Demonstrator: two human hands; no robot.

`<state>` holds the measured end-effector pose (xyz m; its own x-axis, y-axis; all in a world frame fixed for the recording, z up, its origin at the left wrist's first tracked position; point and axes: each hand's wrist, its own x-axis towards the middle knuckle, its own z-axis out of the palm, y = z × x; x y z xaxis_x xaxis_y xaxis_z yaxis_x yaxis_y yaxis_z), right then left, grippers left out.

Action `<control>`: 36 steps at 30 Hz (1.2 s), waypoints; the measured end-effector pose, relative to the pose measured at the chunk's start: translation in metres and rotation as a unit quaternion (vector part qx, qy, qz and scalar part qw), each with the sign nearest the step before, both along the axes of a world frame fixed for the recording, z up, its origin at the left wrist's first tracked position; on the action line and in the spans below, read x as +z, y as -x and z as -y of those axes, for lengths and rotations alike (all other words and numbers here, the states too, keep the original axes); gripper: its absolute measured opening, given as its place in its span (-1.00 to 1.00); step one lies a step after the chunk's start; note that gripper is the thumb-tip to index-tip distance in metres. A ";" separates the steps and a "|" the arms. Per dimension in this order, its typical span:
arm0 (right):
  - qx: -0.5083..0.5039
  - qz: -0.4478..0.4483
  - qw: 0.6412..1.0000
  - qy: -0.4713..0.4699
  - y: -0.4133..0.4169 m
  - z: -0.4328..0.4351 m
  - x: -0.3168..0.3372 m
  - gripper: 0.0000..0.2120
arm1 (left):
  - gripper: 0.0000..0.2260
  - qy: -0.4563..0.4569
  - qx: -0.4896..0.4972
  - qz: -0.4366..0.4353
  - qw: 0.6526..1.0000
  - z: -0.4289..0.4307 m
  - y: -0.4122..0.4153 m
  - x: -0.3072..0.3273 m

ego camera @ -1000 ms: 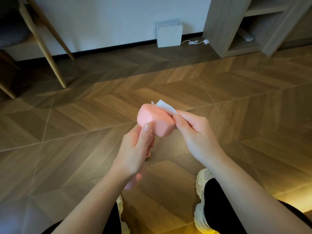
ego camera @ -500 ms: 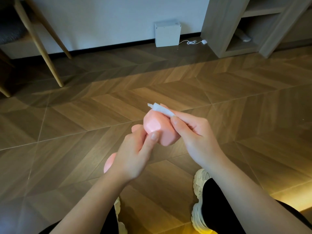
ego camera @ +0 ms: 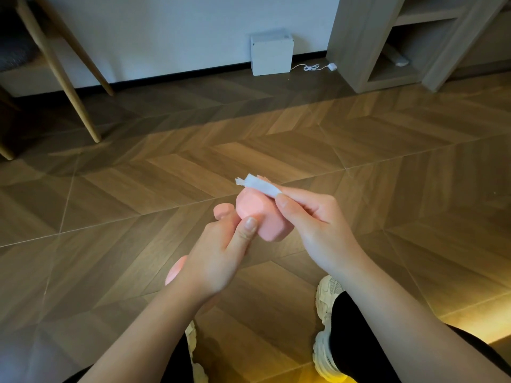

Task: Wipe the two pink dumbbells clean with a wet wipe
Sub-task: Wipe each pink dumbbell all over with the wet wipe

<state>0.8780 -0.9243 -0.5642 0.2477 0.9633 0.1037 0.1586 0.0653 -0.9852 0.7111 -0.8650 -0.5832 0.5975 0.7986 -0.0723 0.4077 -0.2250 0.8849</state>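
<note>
Head view: left hand grips dumbbell — right hand pinches wipe.

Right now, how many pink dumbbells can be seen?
1. The left hand grips the pink dumbbell; the right hand holds the wet wipe against its upper head. No second one is in view.
</note>
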 end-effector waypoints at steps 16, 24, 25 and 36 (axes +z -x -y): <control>0.029 -0.027 0.999 -0.012 0.007 -0.002 0.005 -0.72 | -0.43 0.064 0.018 0.014 0.998 -0.003 -0.002 -0.001; 0.007 0.047 0.999 -0.022 0.010 0.003 0.004 -0.68 | -0.42 0.069 0.045 0.015 0.997 -0.006 -0.004 -0.004; -0.004 0.053 0.998 -0.023 0.010 0.002 0.005 -0.67 | -0.42 0.066 0.047 0.016 0.997 -0.007 -0.005 -0.005; -0.024 0.139 0.988 -0.068 0.012 0.002 0.000 -0.69 | -0.43 0.095 0.093 0.057 0.989 -0.007 -0.005 0.001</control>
